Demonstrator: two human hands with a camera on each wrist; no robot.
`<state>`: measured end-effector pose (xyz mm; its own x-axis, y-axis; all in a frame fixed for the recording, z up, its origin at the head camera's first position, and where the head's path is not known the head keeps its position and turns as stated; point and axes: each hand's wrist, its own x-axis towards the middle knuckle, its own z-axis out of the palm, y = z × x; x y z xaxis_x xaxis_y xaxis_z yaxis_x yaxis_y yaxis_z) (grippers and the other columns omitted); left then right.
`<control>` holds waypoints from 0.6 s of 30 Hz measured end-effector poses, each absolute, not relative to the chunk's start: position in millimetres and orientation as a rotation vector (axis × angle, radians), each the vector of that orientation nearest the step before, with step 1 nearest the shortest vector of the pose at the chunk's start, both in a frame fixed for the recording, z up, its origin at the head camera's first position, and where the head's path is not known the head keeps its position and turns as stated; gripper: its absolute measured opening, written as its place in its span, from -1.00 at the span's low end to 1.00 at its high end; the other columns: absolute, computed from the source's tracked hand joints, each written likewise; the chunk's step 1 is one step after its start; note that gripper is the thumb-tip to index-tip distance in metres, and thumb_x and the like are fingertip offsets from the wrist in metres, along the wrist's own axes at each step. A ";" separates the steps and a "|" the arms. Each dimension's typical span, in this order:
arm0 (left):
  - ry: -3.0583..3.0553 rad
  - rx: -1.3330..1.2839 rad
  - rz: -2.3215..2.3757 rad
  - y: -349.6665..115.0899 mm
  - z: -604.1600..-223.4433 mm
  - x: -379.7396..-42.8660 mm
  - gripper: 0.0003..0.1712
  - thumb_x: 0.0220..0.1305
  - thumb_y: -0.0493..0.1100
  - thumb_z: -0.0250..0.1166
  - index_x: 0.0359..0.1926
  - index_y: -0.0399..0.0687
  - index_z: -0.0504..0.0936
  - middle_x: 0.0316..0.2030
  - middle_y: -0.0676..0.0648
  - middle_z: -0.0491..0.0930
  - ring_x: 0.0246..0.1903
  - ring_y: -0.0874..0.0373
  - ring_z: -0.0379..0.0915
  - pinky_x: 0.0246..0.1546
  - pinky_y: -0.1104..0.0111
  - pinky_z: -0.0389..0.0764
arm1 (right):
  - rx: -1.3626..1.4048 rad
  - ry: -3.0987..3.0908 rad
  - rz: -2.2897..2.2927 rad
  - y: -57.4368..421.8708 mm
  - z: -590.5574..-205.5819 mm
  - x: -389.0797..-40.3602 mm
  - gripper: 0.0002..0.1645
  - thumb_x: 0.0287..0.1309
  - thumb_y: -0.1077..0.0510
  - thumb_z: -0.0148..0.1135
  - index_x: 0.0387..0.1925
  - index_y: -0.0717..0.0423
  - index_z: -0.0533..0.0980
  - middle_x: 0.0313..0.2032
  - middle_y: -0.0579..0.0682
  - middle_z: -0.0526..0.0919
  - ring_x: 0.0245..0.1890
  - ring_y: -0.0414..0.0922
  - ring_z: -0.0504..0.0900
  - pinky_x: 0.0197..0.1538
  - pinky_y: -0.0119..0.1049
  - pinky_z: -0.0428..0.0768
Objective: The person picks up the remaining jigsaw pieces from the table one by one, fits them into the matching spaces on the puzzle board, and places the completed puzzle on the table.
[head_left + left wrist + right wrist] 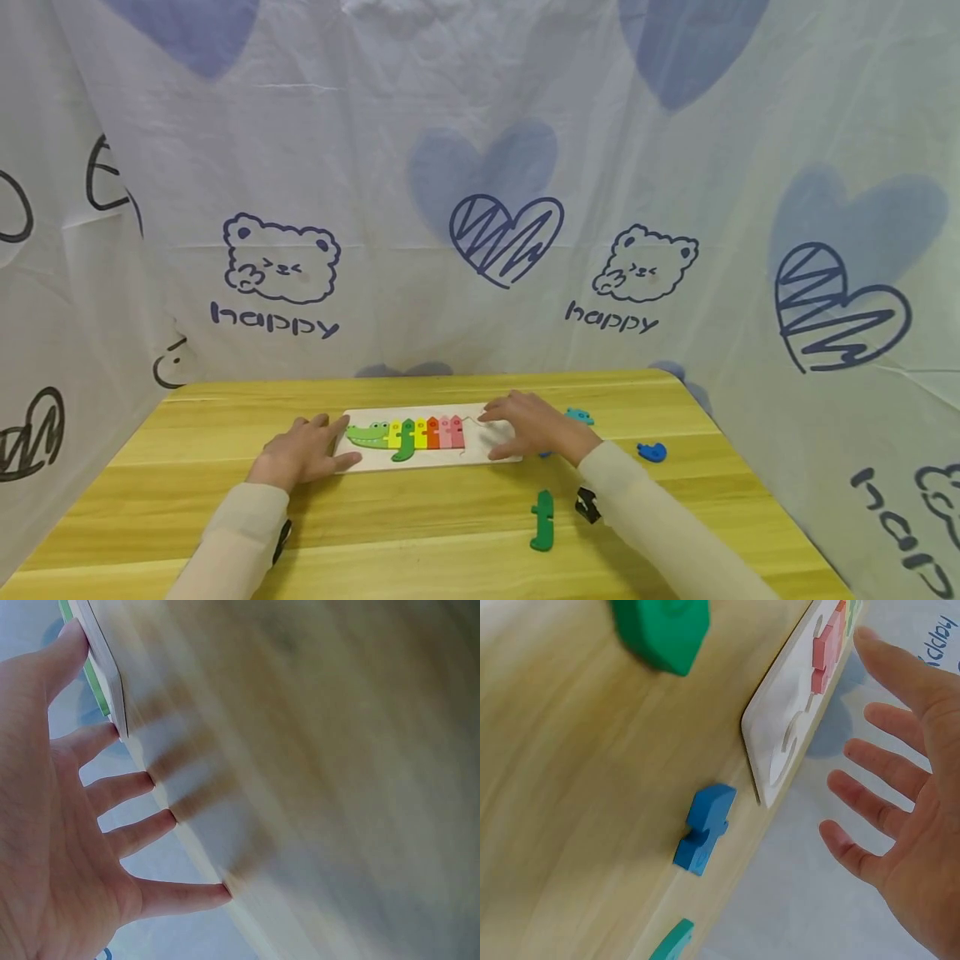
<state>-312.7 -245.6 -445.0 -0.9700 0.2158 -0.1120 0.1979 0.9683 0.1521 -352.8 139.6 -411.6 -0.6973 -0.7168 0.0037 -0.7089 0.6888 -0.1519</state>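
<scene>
A white puzzle board (438, 458) lies on the table, with a green crocodile head (367, 436) and a row of yellow, green, orange-red and pink pieces (452, 433) set in it. Bare recess outlines show at its right end. My left hand (296, 454) spreads its fingers at the board's left end; in the left wrist view the thumb and index fingertip touch the board's corner (112, 682), and the other fingertips reach the table. Over the right end is my right hand (536, 425), fingers apart and holding nothing; contact with the board cannot be made out.
Loose pieces lie on the wooden table (420, 533): a dark green one (543, 521) in front, a blue one (652, 452) at right, a light blue one (579, 415) behind the right wrist. Another blue piece (705, 829) sits near the board. A patterned white cloth (375, 292) hangs behind.
</scene>
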 end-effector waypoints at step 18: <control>3.001 0.330 0.215 -246.4 -447.3 -313.8 0.03 0.32 0.47 0.19 0.56 -0.08 0.27 0.42 -0.49 0.32 0.32 -0.56 0.28 0.04 -0.44 0.53 | -1.323 2.953 -0.207 177.5 -419.5 -321.6 -0.32 0.18 -0.27 0.42 0.23 -0.02 0.63 0.22 0.00 0.67 0.16 0.02 0.58 0.17 0.10 0.59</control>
<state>-313.8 -246.4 -447.3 -0.9698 0.2235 -0.0982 0.2072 0.9663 0.1530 -321.6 177.5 -419.5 -0.6626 -0.7351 0.1434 -0.7479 0.6595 -0.0747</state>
